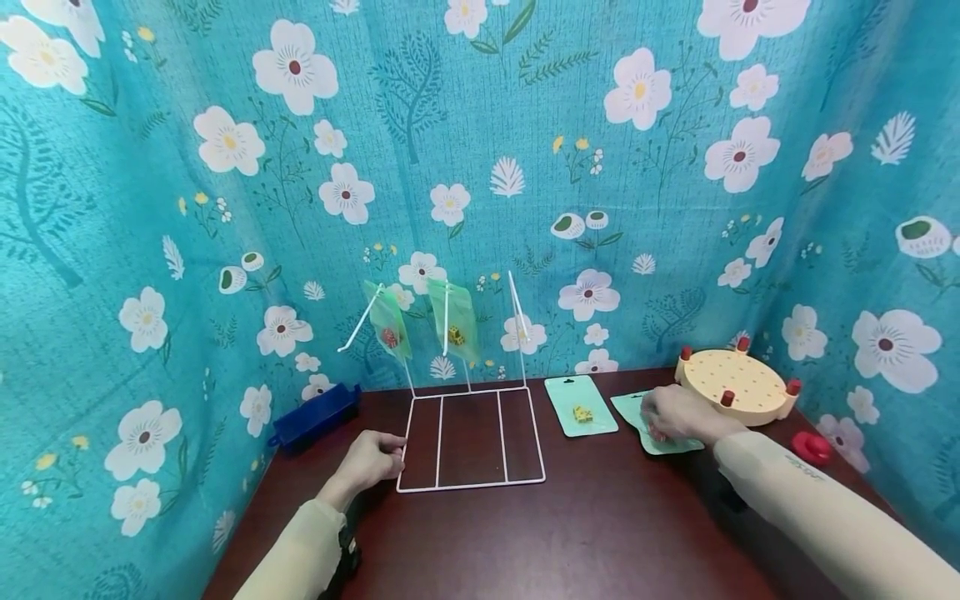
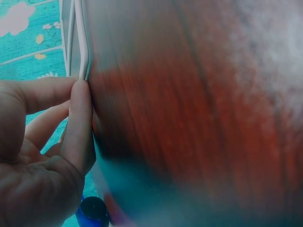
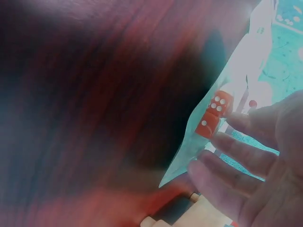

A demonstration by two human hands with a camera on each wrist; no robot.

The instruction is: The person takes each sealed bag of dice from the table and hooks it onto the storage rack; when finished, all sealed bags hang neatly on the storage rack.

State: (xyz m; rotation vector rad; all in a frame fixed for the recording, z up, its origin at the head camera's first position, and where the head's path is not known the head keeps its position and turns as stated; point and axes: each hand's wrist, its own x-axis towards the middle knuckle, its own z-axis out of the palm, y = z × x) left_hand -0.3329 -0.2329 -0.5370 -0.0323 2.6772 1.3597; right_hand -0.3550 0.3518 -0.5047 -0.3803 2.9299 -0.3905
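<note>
Red-dice bag lies on the surface at 3 o'clock of the white rack, under the right hand; that hand's fingers are spread, tips at the red dice, though whether they pinch the film I cannot tell; the left hand pinches the rack's 9 o'clock side wire; slick film might slide free if the tips catch only its edge; a sideways tug by the left hand could skew the rack and set its bags swinging; two green bags hang there, red dice in the one toward 11 o'clock, yellow in the one toward 12; a flat pouch, between 2 and 3 o'clock, contains yellow dice; the blue tray sits at 9 o'clock, contents unclear.
</note>
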